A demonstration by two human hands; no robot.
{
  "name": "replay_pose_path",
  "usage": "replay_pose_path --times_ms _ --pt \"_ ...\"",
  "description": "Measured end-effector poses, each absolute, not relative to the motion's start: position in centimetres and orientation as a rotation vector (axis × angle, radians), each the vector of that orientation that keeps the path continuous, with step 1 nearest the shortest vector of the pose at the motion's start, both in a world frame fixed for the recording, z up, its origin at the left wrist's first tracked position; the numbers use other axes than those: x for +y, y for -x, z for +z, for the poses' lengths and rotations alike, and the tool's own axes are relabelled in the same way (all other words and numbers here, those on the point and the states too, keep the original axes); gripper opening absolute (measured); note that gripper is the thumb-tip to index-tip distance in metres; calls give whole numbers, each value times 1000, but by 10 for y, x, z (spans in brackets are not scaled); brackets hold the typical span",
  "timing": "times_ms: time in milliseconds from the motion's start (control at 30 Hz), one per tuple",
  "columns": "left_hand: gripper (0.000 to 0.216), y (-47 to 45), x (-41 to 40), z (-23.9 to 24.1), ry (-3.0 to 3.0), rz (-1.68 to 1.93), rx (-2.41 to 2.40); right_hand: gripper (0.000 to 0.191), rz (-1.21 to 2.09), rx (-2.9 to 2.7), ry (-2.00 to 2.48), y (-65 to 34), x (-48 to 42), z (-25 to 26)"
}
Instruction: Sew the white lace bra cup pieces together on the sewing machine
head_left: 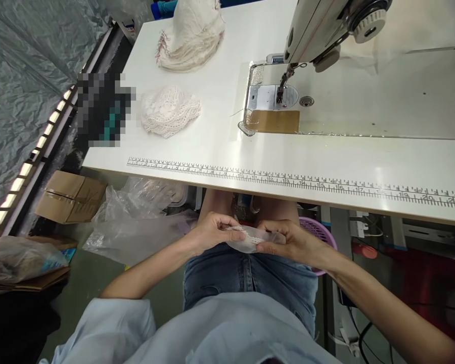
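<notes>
Both hands are busy on one pc. L hand (213, 234) pinches the left part of a sheer white lace-trimmed piece (252, 239), thumb on the near side; R hand (293, 241) grips its right part the same way, w/ thumb near & fingers far. Piece is held just over the lap of the denim shorts (216, 275), on the near side of the white sewing table (212, 144), apart from it.

To do this well, imo: light fingertip pinch, equal pull L & R, so the sheer cloth doesn't stretch or skew; smooth the lace band flat w/ thumbs before shifting grip. Bulge on the near side looks slack, so prob. worth evening out. Moving one hand at a time should stop the edge slipping.

Long axis runs L–R, approx. along the table's near edge, right end a bit nearer. Lace band slants likewise, far-left to near-right. Narrow right tip points right, into R hand; left end's partly hidden by L fingers, so can't tell its shape. Which face is the right side, can't tell either.
</notes>
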State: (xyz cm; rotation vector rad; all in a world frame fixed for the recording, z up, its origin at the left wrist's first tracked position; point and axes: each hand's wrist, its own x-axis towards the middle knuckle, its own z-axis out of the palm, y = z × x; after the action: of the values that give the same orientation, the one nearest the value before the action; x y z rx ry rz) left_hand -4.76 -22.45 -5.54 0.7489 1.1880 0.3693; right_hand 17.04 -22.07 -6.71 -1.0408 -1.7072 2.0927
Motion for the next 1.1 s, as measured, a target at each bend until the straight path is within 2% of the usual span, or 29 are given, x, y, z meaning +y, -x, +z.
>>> replay_pose_path --times_ms 233,667,1100 --pt "26 55 -224 -55 -724 337 1158 22 2127 -1747 968 -176 -219 -65" --pt "30 58 -229 -56 -618 353 1193 35 2126 -1808 945 -180 -221 -69" --pt "28 55 -230 -56 -712 347 1172 28 2081 -1818 941 -171 -222 -67"
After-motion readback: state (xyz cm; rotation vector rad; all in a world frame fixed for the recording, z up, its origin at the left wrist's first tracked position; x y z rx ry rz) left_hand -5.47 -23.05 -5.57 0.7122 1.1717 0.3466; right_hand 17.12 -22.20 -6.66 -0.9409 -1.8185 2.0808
